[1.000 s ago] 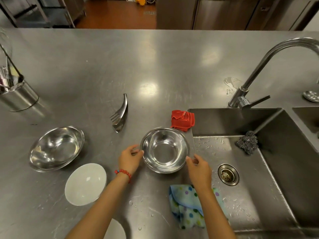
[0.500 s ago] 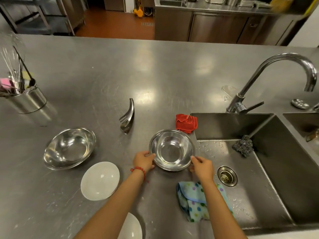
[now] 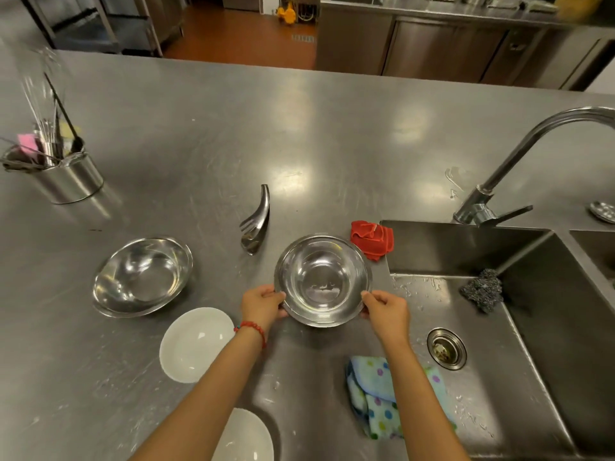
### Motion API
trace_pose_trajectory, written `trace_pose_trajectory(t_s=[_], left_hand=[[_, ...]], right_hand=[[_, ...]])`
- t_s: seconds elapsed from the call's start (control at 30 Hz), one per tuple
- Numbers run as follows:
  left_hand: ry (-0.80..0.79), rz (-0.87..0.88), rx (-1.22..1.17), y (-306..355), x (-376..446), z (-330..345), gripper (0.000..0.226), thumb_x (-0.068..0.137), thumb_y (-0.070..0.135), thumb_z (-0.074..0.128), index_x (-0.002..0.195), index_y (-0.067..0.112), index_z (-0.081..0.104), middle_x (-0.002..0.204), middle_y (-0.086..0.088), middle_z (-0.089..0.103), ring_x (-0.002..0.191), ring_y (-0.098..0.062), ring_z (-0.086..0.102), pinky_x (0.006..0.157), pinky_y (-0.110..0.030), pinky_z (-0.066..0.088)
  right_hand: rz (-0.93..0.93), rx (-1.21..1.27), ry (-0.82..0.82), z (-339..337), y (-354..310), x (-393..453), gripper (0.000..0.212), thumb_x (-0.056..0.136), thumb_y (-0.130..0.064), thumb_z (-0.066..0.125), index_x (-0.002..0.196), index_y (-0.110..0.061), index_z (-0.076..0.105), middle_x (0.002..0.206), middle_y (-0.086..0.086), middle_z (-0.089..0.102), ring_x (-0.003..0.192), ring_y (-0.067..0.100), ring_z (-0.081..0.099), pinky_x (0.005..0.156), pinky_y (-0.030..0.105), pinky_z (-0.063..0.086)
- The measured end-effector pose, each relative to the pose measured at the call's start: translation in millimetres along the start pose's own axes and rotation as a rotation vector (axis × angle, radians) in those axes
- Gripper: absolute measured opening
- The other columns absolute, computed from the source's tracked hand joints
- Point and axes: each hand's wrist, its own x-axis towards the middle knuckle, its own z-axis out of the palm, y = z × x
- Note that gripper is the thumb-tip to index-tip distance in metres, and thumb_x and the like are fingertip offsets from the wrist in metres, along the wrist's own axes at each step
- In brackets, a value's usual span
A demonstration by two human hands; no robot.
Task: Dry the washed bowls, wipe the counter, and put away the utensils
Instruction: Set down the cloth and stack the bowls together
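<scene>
Brushed stainless-steel worktop [image 3: 206, 134], scuffed, with water droplets near its front edge. Item one: round polished steel bowl [image 3: 322, 280], upright, mouth up, just left of the sink's rim, a little water visible in its bottom; whether it rests on the worktop or is lifted clear of it cannot be told. Left hand [image 3: 263, 304], with a red bead bracelet at the wrist, grips the bowl's near-left rim, thumb on top and fingers [image 3: 278, 296] curled under. Right hand [image 3: 387, 311] grips the near-right rim in the same manner. Item two: larger shallow steel bowl [image 3: 143, 276], upright, well to the left. Item three: round white ceramic bowl [image 3: 196, 344], upright, just in front of the larger steel bowl. Item four: second white ceramic bowl [image 3: 244, 435], at the front edge between the forearms, partly cut off by the frame. Item five: curved steel serving fork [image 3: 255, 224], lying behind the held bowl and apart from it. Item six: crumpled red cloth [image 3: 372, 239], at the sink's back-left corner, just beside the held bowl's far-right rim. Item seven: pale blue cloth with coloured polka dots [image 3: 372, 397], bunched on the sink's draining ledge, partly under the right forearm. Item eight: cylindrical steel utensil holder [image 3: 71, 179], far left, holding a whisk and other tools. Fixtures: recessed steel sink [image 3: 539, 314] with drain [image 3: 447, 349], dark wire scouring pad [image 3: 482, 289] inside, arched chrome tap [image 3: 492, 191] behind.
</scene>
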Motion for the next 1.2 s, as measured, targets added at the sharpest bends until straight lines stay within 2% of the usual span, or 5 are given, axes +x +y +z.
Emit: trace_pose_trajectory(t_s=[0.13,0.53,0.9,1.07,1.2], left_hand=[[0.004,0.079,-0.010,32,-1,-39,0.027,0.083,-0.011,0.051,0.061,0.005,0.056,0.033,0.010,0.053,0.036,0.002,0.053,0.040,-0.012,0.048],[0.184,0.117,-0.018,73,42,-231,0.031,0.080,-0.011,0.055,0.054,0.006,0.059,0.035,0.006,0.053,0.034,-0.003,0.054,0.042,-0.014,0.051],[0.222,0.090,0.194,52,83,-300,0.030,0.074,-0.010,0.065,0.051,0.006,0.055,0.046,-0.005,0.056,0.034,-0.001,0.054,0.045,-0.012,0.051],[0.248,0.086,0.265,45,86,-306,0.024,0.072,-0.006,0.068,0.052,0.004,0.059,0.035,0.006,0.056,0.042,-0.013,0.060,0.070,-0.040,0.057],[0.294,0.114,0.305,44,86,-306,0.030,0.072,-0.004,0.069,0.055,0.018,0.058,0.031,0.009,0.055,0.050,-0.024,0.061,0.074,-0.041,0.057]], right_hand=[[-0.059,0.036,-0.021,32,-28,-9,0.024,0.084,-0.007,0.061,0.063,0.004,0.064,0.059,0.010,0.061,0.059,0.017,0.062,0.071,0.041,0.056],[-0.103,0.029,-0.205,219,-76,-72,0.032,0.084,-0.007,0.060,0.052,-0.011,0.061,0.037,-0.011,0.056,0.041,0.001,0.058,0.055,0.019,0.056],[-0.164,-0.375,-0.189,286,-68,-86,0.030,0.082,-0.016,0.060,0.056,0.000,0.060,0.055,0.008,0.066,0.058,0.021,0.067,0.055,0.024,0.047],[-0.218,-0.508,-0.200,294,-63,-86,0.027,0.083,-0.019,0.060,0.072,0.006,0.064,0.074,0.021,0.069,0.076,0.032,0.066,0.061,0.030,0.048],[-0.257,-0.557,-0.198,297,-63,-86,0.018,0.081,-0.010,0.057,0.078,0.006,0.066,0.081,0.023,0.069,0.083,0.034,0.064,0.069,0.036,0.052]])
